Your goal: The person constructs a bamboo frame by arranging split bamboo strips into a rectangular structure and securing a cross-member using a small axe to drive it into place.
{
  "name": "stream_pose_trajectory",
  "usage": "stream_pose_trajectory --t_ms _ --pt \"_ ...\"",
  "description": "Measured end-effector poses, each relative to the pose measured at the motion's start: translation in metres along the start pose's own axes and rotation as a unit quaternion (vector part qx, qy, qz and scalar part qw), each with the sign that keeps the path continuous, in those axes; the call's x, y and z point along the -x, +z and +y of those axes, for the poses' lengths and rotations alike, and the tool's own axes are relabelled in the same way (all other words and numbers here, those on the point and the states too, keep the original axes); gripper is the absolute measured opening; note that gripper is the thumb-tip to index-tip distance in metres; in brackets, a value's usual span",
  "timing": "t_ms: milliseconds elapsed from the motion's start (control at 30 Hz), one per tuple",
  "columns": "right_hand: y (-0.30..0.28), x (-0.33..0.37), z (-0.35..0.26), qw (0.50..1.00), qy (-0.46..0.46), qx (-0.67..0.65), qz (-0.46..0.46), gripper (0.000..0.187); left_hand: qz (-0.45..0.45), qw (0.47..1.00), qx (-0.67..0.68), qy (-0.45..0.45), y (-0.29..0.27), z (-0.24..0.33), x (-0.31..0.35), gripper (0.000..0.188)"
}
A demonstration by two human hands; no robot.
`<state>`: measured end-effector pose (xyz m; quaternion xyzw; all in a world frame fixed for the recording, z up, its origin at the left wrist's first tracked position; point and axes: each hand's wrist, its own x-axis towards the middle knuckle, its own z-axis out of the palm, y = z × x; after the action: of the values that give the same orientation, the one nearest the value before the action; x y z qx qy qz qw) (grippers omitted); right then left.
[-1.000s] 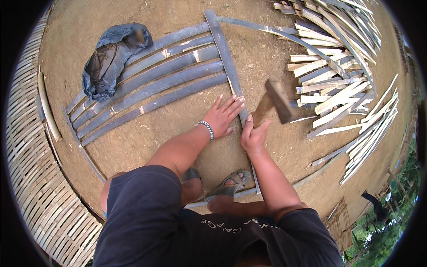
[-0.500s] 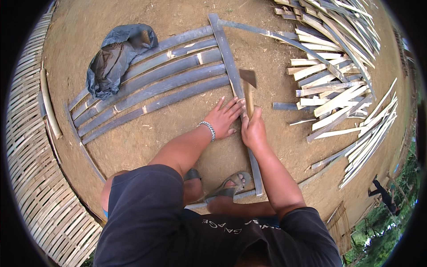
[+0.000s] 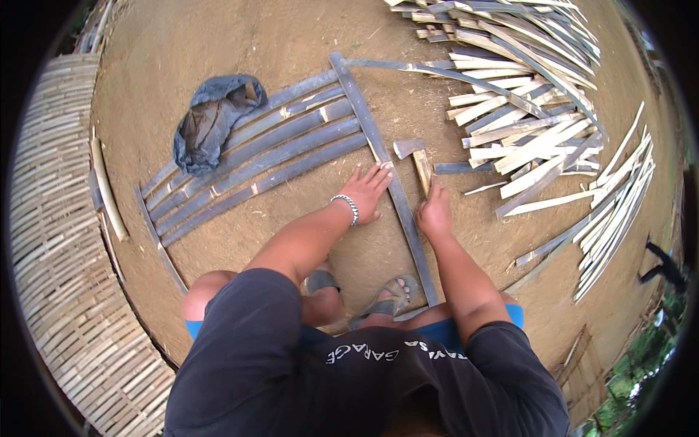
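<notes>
My left hand (image 3: 366,193) lies with its fingers stretched out, the tips touching a long dark bamboo strip (image 3: 413,231) on the ground. Just right of that strip, my right hand (image 3: 435,213) is wrapped round the wooden handle of a hatchet (image 3: 421,170). Its metal head is at the far end, apart from the strip. The long strip crosses the ends of several flat bamboo slats (image 3: 291,151), set side by side with gaps between them. Another strip (image 3: 155,229) runs across their left ends. A crumpled dark plastic bag (image 3: 195,142) rests on the slats.
Many split bamboo pieces (image 3: 539,149) are heaped at the right, with a thinner bundle (image 3: 622,211) nearer me. A woven bamboo panel (image 3: 54,240) stretches along the left. A bamboo pole (image 3: 109,193) lies beside it. Another person (image 3: 664,268) is at the far right.
My right hand and the hatchet have shifted right, off the long strip, and the hatchet head has turned. My left hand keeps its place on the strip. The whole view has shifted slightly.
</notes>
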<state>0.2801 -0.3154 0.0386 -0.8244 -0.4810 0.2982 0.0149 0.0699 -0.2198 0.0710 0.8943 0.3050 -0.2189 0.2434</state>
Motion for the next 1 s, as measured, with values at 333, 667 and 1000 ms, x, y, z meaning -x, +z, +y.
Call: stream_pose_trajectory --t_ms 333,667,1000 --pt "0.000 -0.018 -0.066 0.996 -0.061 -0.051 0.045 0.064 -0.279 0.948 -0.009 -0.151 -0.054 -0.121 0.205 0.090" --pt "-0.030 -0.064 -0.156 0.996 -0.011 -0.059 -0.073 0.046 0.010 0.794 0.357 -0.492 0.065 -0.150 0.524 0.067" --pt "0.028 -0.089 -0.165 0.983 0.089 -0.158 0.035 0.048 -0.015 0.870 0.296 -0.394 0.073 -0.171 0.382 0.050"
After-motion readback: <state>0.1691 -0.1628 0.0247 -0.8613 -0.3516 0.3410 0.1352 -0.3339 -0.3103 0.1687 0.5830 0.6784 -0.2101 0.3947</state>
